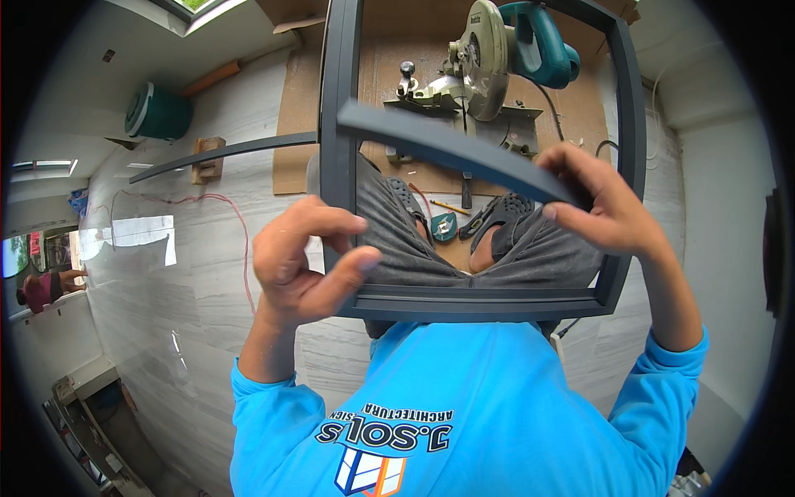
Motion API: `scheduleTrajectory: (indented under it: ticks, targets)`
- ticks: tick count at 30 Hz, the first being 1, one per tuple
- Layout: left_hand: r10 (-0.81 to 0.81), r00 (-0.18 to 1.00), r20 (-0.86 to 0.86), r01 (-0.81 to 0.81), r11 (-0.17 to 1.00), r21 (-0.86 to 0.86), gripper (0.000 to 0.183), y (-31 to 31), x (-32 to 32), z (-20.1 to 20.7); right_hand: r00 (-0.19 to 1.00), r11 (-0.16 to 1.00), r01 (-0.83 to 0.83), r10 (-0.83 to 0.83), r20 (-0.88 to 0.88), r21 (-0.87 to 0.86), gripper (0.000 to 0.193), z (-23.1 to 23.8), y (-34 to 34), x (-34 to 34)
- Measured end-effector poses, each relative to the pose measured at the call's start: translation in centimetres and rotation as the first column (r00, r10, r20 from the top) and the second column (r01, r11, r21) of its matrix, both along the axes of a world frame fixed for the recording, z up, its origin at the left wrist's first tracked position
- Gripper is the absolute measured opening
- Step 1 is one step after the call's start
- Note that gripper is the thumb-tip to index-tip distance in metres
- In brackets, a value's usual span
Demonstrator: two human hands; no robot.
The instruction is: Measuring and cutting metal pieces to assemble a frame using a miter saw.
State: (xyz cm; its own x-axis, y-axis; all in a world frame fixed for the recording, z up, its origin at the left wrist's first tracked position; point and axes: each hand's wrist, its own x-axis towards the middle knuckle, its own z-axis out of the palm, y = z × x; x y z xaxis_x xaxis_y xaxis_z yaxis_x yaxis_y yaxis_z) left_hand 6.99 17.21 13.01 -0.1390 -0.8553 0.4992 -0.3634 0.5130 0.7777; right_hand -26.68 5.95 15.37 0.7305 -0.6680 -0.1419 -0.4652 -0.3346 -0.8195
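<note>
A dark grey rectangular frame (pixel 480 303) of metal-looking profile rests across my lap. My right hand (pixel 609 199) is closed on one end of a loose dark grey strip (pixel 451 149), thumb below and fingers above. The strip hangs tilted over the frame's opening, its free end near the left bar and higher in the picture. My left hand (pixel 310 261) is open by the frame's left bar, thumb and forefinger apart with nothing between them. Whether its other fingers touch the bar is hidden.
A miter saw (pixel 484 62) with a green handle stands on cardboard (pixel 294 124) ahead. Between my feet lie a tape measure (pixel 445 227), a pencil (pixel 450 206) and a dark-handled tool (pixel 466 192). Leftward are a long dark bar (pixel 240 149) on a wooden block (pixel 207 170), a red cord (pixel 240 224) and a green bucket (pixel 161 113).
</note>
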Motion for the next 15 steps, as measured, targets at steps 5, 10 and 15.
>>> scheduleTrajectory:
  ticks: [5, 10, 15]
  targets:
    - [-0.198, 0.972, 0.125, 0.188, 0.978, 0.089, 0.059, -3.4, -5.0, 3.3, 0.830, 0.968, 0.249, -0.229, 0.508, 0.029, 0.036, 4.6, -5.0, 1.0]
    - [0.126, 0.828, 0.547, 0.289, 0.740, -0.608, 0.072, -5.8, -7.2, 7.9, 0.988, 0.990, -0.011, -0.011, 0.154, 0.142, 0.028, 5.4, -1.9, 1.8]
    - [-0.257, 0.501, 0.826, 0.139, 0.966, 0.217, 0.048, -0.4, -9.6, 2.5, 0.895, 0.881, -0.435, 0.446, -0.022, 0.187, 0.044, -1.2, 2.6, 2.5]
